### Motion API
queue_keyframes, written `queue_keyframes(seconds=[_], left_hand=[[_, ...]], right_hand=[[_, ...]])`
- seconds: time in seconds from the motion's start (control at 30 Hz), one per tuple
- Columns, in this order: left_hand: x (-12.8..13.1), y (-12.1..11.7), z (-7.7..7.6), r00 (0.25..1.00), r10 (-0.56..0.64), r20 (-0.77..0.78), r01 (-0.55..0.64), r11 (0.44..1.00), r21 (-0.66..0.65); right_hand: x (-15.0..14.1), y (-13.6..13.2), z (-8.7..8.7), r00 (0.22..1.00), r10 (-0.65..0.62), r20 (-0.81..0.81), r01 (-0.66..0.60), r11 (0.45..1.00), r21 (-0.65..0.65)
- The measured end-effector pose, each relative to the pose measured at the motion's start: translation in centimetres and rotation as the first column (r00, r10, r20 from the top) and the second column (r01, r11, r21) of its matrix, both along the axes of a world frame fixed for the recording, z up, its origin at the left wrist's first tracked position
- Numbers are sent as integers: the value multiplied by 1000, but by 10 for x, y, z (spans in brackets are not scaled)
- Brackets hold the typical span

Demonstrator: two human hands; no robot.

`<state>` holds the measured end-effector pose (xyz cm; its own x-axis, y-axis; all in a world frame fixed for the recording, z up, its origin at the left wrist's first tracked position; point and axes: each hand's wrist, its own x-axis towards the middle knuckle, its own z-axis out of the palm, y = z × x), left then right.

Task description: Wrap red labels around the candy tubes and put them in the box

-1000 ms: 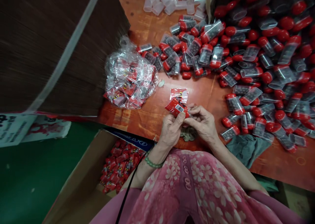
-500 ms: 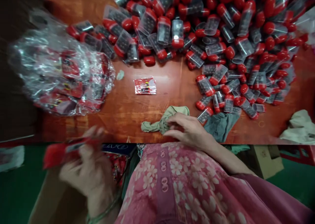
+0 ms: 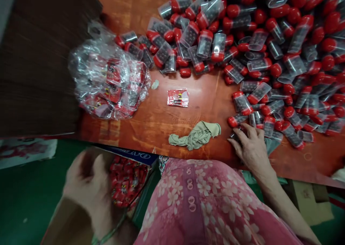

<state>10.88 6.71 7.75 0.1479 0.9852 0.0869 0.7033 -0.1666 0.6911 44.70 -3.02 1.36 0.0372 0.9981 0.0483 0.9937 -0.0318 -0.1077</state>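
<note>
My right hand [image 3: 250, 148] is at the near edge of a large pile of clear plastic tubes with red ends [image 3: 244, 103]. Its thumb and fingers close around one such tube [image 3: 235, 134], mostly covered by the hand. Off the table's front edge at the left, my left hand [image 3: 87, 191] is blurred, its thumb and fingers apart with nothing visible between them. Close by it, a box [image 3: 149, 159] holds many small red packets [image 3: 126, 184]. A crumpled pale green cloth or glove [image 3: 201, 135] lies between the hands.
A clear plastic bag [image 3: 110, 76] of red packets sits at the table's left, beside a dark brown panel [image 3: 40, 65]. One flat red packet [image 3: 178, 97] lies mid-table. Below the table at right is a cardboard box [image 3: 309, 202].
My left hand no longer shows the red object it held. My right hand has left the green cloth and moved right to a tube. The view has shifted left.
</note>
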Motion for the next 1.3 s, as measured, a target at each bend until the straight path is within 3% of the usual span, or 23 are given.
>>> queue_keyframes(seconds=[0.1, 0.2, 0.33, 0.5, 0.73, 0.9, 1.07, 1.13, 1.3], left_hand=[[48, 36, -19, 995, -84, -53, 86, 995, 43], [74, 66, -48, 977, -185, -104, 193, 979, 71], [85, 93, -86, 925, -326, -194, 351, 929, 113], [87, 105, -112, 930, -326, -173, 357, 913, 199], [90, 109, -113, 960, -240, -148, 279, 878, 388], [91, 107, -106, 971, -226, -77, 239, 925, 295], [91, 102, -99, 971, -235, -48, 240, 943, 231], [91, 102, -96, 974, -225, -29, 226, 955, 193], [90, 107, -89, 974, -212, 75, 204, 974, 104]], right_hand=[[0, 8, -7, 998, 1, -55, 1, 999, 41], [-5, 23, -13, 997, -9, -83, 16, 995, 95], [-16, 47, -20, 994, -9, -109, 23, 991, 130], [-21, 64, -22, 976, -5, -217, 23, 996, 81], [-18, 60, -10, 965, -53, -255, 76, 994, 82], [-16, 66, -15, 954, -156, -257, 190, 975, 114], [-11, 66, -15, 923, -157, -353, 209, 971, 116], [-8, 64, -12, 861, -180, -475, 264, 957, 116], [-7, 71, -4, 583, -239, -776, 388, 922, 7]])
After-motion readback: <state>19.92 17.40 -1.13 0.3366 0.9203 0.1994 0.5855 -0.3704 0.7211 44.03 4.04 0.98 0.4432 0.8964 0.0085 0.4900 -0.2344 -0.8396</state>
